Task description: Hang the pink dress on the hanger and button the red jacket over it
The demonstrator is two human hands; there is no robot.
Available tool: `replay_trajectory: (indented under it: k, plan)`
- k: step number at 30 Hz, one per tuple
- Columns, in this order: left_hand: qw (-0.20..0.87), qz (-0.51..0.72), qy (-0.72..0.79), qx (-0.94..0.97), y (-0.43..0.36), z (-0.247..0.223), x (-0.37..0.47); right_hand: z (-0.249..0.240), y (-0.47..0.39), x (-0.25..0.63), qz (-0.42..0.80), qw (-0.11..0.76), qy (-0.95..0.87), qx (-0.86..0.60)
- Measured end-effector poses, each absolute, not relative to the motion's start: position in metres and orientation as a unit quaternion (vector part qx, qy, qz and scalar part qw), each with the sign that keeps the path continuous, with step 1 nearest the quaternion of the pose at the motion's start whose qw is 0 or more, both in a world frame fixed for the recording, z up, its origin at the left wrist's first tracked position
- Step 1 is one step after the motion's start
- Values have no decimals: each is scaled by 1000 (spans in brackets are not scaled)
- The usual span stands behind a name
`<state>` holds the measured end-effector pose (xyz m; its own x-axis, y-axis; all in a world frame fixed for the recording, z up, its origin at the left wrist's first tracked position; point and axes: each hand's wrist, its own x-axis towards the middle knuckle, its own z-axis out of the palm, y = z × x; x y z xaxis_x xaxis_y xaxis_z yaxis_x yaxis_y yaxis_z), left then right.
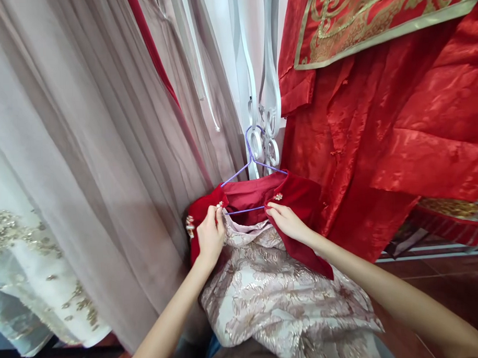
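Observation:
A dark red velvet jacket hangs on a purple hanger, whose hook loops over a white scrolled metal stand. A pale pink and silver floral brocade dress lies below and inside the jacket's open front. My left hand pinches the jacket's left front edge beside a pearl clasp, near the dress's neckline. On the other side, my right hand has its fingers closed on the right front edge, below another pearl ornament. The hanger's lower bar shows between both hands.
Grey-pink drapery covers the left side, with a white gown with gold beading at far left. Large red embroidered garments hang on the right. The white stand rises behind the hanger; reddish floor tiles show lower right.

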<state>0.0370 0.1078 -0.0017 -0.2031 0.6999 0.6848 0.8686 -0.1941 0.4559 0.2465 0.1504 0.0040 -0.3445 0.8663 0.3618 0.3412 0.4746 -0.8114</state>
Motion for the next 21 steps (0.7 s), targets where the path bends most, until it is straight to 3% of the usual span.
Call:
replay_trajectory:
  k: [6, 13, 21]
  plan:
    - [-45, -538, -558, -630, 108, -4, 77, 7, 135, 230, 351, 363, -807, -305]
    - [-183, -493, -479, -703, 103, 0, 75, -4, 121, 226, 375, 236, -861, -249]
    - [-123, -520, -550, -642, 90, -9, 71, -17, 101, 239, 253, 344, -850, -309]
